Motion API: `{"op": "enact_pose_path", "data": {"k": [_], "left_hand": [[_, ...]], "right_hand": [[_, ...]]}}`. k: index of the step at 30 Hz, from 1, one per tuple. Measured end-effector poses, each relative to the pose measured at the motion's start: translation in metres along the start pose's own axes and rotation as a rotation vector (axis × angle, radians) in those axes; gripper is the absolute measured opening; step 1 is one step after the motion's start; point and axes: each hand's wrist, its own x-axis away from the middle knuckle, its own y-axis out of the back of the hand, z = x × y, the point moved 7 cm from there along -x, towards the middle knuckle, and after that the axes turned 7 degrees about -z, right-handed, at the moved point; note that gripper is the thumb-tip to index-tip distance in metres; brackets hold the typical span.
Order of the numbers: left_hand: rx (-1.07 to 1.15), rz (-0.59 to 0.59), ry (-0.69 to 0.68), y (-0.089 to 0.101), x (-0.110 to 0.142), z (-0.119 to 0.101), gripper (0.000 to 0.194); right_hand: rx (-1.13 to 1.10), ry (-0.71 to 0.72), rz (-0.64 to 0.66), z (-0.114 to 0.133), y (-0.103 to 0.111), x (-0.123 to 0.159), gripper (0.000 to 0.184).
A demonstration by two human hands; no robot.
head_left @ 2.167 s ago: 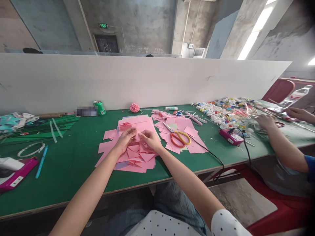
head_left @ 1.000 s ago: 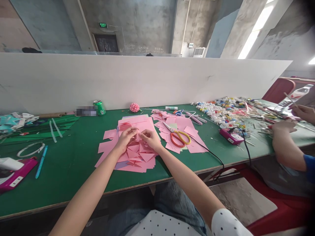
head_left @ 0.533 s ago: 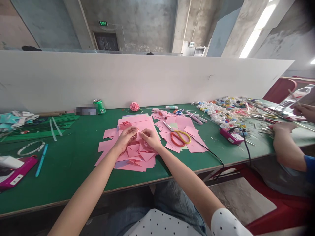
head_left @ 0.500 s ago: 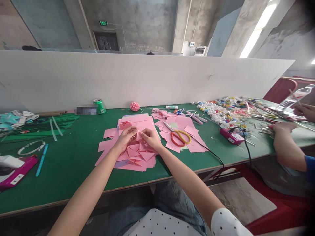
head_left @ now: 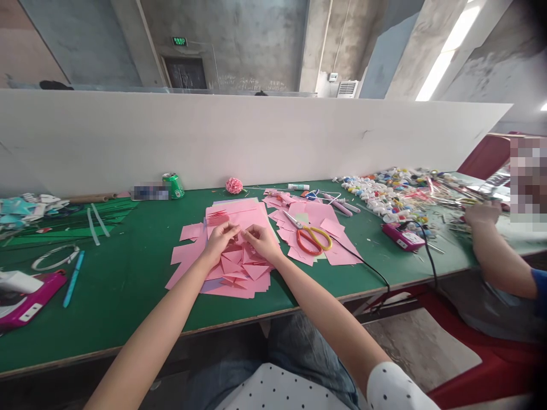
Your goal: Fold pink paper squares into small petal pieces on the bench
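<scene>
We have a loose heap of folded pink papers [head_left: 239, 266] in front of us, creased into small pointed shapes, some flat, others standing partly open, overlapping at odd angles. The heap lies on flat pink sheets [head_left: 239, 293], stacked unevenly, their corners jutting out. Whether we pinch a piece, we cannot tell.

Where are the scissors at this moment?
In the head view, the scissors lie right of centre on the pink papers, to the right of the person's right hand; the white tube is beyond them, nearer the partition.
</scene>
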Motion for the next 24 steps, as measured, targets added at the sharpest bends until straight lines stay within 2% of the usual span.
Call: {"op": "enact_pose_path", "data": {"k": [8, 15, 24], "left_hand": [[-0.042, -0.018, -0.058, 0.0001, 0.0016, -0.0078, 0.031], [-0.048, -0.032, -0.081, 0.0011, 0.0022, -0.0101, 0.031], [-0.068, 0.009, -0.030, -0.0002, -0.0013, -0.0008, 0.036]], "right_hand": [[0.059, 0.011, -0.002, -0.0022, 0.0015, -0.0015, 0.030], [0.009, -0.039, -0.008, 0.0001, -0.0001, 0.0003, 0.031], [0.018, -0.007, -0.015, -0.0030, 0.0017, -0.0008, 0.029]]}}
